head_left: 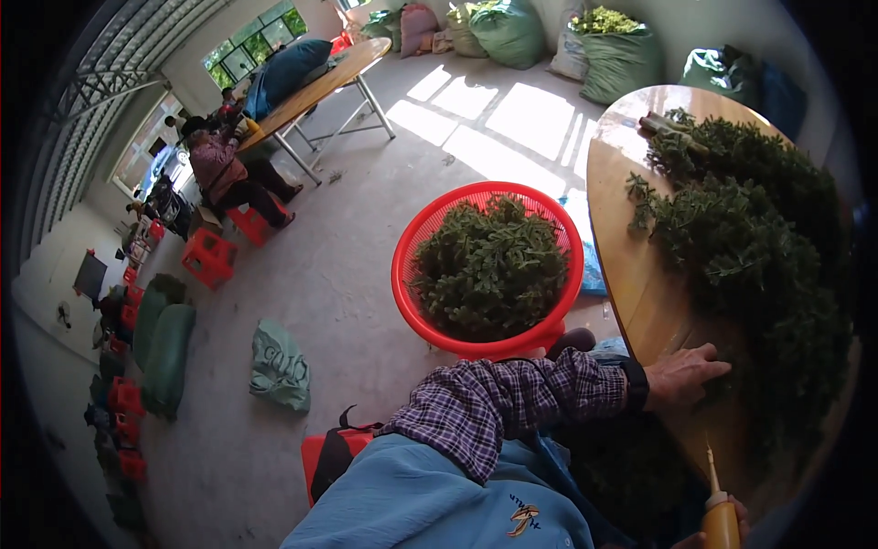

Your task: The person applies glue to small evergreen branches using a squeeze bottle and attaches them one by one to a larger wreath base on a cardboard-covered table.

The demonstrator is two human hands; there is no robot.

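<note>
Left grip: a bare hand below a plaid sleeve, fingers stretched toward the greenery at the near side of the table; whether it pinches anything cannot be told.
Right grip: wrapped around the bottle, partly cut off by the lower edge.
Bottle: yellow, with a pale, thin, pointed tip aimed upward, close to the table's near edge.
Greenery: dark green leafy sprigs, heaped along the right side of the table.
Table: wooden, rounded, its bare left part catching light.
Basket: red, round, full of similar sprigs, left of the table.
Apron: blue, across the wearer's front.
Floor: grey, with bright sunlit patches; a crumpled pale green bag lies left of the basket.
Far side: a person sits at another wooden table; bulging sacks line the wall.
</note>
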